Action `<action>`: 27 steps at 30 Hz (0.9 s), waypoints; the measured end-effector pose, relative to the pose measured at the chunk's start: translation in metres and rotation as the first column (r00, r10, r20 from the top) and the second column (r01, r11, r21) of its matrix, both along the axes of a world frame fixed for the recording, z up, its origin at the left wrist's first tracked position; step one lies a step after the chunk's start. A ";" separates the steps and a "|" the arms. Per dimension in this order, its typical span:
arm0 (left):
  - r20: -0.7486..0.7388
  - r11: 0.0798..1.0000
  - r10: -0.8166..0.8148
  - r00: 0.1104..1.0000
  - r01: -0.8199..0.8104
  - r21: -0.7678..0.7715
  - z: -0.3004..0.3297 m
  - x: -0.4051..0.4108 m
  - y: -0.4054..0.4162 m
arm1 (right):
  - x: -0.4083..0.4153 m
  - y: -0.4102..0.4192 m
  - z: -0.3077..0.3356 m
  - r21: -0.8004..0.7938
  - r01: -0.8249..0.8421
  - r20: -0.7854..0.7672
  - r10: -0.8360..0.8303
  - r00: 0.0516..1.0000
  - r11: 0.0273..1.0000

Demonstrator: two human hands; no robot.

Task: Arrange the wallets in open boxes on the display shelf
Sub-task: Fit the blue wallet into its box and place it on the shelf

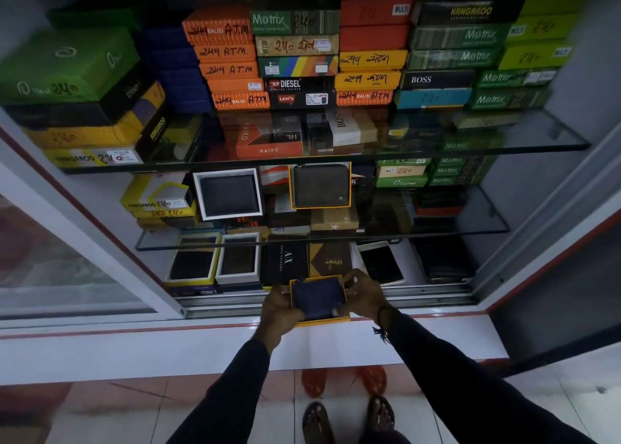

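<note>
A dark blue wallet (318, 297) in an open yellow-edged box (322, 321) is held by both hands in front of the bottom shelf (416, 287) of the display cabinet, over the sliding-door track. The left hand (280, 311) is closed around the box's left side, and the right hand (363, 295) is closed on its right edge, with fingertips resting on the wallet itself. The box has not yet been set down.

The task is judged to be partly done. On the middle glass shelf (487, 230), a white open box with a dark wallet (229, 195) and an orange-edged box with a brown zip wallet (321, 186) are already propped facing outward. On the bottom shelf, two open boxes (215, 264) are placed at the left, and a pale-rimmed open box (381, 263) at the right. A place for the held box is still to be found, probably near the black lidded box (285, 260) just behind the hands.

The rear of the lower shelves is obscured by dimness and glass reflections. A dark item at the far right of the bottom shelf cannot be identified. How many wallets remain unboxed cannot be told
</note>
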State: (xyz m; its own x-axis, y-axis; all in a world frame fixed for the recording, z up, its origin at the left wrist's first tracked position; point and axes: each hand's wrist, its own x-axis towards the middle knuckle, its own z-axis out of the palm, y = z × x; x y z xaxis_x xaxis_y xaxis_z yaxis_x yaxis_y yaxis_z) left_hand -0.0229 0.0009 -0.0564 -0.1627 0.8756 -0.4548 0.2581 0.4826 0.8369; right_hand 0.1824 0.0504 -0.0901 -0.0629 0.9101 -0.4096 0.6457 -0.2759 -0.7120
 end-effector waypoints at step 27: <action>-0.205 0.709 0.153 0.967 0.037 0.704 0.122 0.106 0.047 | 0.084 -0.002 0.158 0.335 0.701 -0.507 -0.506 0.697 0.630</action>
State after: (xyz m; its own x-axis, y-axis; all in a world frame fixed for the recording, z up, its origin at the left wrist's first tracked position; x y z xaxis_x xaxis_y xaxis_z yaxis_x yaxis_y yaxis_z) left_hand 0.0827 0.0478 0.0656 -0.2401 0.9090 0.3407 0.4796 -0.1940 0.8558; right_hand 0.2668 0.0489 0.0681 0.5327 0.8462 0.0116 0.1505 -0.0812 -0.9853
